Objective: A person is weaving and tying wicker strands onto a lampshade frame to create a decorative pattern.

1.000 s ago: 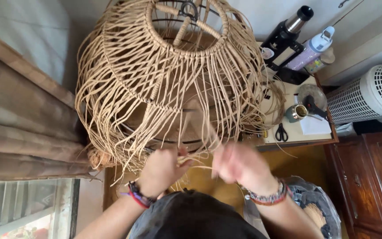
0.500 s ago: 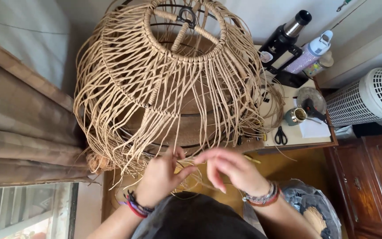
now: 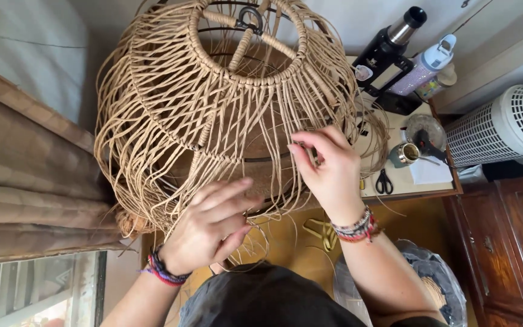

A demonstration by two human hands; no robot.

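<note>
From the head camera, both hands had come up off the lower fringe since the second before: earlier they sat low and close together under the hanging woven rattan shade [image 3: 225, 115], and now they were spread apart on its side, which suggested the weaving had moved from the loose bottom ends up onto the wall of strands. The left hand [image 3: 213, 227] lay flat against the lower strands [image 3: 152, 181], fingers [image 3: 231, 189] extended and slightly parted, pressing rather than gripping. The right hand [image 3: 331, 172] had risen higher, wrist bent, its fingertips [image 3: 301, 145] pinched together on a single strand near the black wire ring [image 3: 261, 158]. The shade hung just in front of the person, beside a small table [image 3: 437, 184] carrying scissors [image 3: 384, 181], a black flask [image 3: 388, 42] and a bottle [image 3: 425, 69].
</note>
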